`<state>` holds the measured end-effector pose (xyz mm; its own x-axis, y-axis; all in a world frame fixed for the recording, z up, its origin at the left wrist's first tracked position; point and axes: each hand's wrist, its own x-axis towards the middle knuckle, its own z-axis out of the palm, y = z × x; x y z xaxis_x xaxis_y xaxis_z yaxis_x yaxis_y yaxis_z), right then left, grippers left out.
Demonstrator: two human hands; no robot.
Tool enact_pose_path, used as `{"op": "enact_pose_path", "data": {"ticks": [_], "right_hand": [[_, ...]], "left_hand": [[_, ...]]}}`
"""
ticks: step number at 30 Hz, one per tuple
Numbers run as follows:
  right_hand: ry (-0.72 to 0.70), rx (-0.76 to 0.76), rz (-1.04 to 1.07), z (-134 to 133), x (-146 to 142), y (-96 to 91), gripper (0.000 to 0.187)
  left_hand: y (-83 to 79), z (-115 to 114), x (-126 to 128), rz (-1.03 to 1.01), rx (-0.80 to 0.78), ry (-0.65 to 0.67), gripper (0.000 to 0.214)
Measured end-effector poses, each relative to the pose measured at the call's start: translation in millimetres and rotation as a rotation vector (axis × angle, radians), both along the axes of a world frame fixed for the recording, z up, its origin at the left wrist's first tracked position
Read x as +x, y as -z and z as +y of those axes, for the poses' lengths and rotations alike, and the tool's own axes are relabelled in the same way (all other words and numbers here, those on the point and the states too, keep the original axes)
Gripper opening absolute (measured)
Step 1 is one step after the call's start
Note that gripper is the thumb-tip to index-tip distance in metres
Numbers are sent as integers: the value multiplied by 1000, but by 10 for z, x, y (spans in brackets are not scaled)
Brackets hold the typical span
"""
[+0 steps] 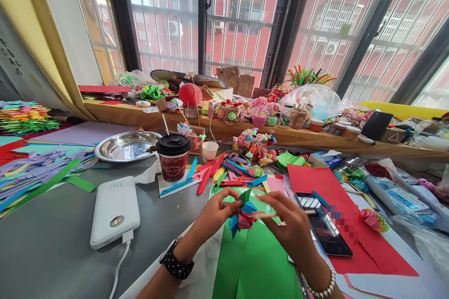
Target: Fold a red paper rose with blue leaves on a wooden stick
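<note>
Both hands, left hand (214, 210) & right hand (286, 224), pinch-grip closed on a folded paper flower (243, 217), held above green paper (252, 257) w/ strips near, prob. for fitting.

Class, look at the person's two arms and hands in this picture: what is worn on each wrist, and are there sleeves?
The left hand has a black studded band on its wrist. The right hand has a bracelet of round white pearl-like beads. Both forearms are bare, with no sleeves in view.
</note>
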<state>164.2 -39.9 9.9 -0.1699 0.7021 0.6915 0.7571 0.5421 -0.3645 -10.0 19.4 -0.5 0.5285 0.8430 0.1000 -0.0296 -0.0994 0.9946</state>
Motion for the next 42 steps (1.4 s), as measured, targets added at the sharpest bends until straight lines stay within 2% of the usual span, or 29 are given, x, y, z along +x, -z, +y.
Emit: {"op": "enact_pose_path", "data": {"ticks": [3,5,7,10,15,19,24,28,31,34,38,42], "right_hand": [[231,55,154,-31,17,-22,26],[263,49,236,-46,8,-42,25],[216,-18,290,-48,-18,-56,26],[93,-187,418,-36,-74,-56,21],[-117,-390,691,-33,-160,-41,21],[-210,-481,739,-44,-195,-49,24],[-281,-538,782,-34,-184,-53,21],[-257,-532,804,-17,-164,-52,19],[-191,-483,752,-14,-159,-47,16],[-159,-350,663,-20,-159,-39,12],[-77,-186,461,-24,-159,-27,8],[-69,-149,348,-11,-168,0,8]], "left_hand": [[23,-23,8,-16,248,-116,15],[44,-51,7,16,426,-197,9],[64,-76,4,64,608,-271,4],[79,-97,2,109,850,-363,9],[79,-120,10,111,1070,-432,19],[87,-150,20,80,1142,-473,24],[109,-172,44,44,1173,-436,26],[122,-167,59,30,1160,-396,25],[113,-167,42,100,1122,-327,25],[78,-166,-4,170,1102,-288,32],[11,-143,-75,167,1125,-360,39],[-57,-110,-118,167,1099,-369,35]]}}
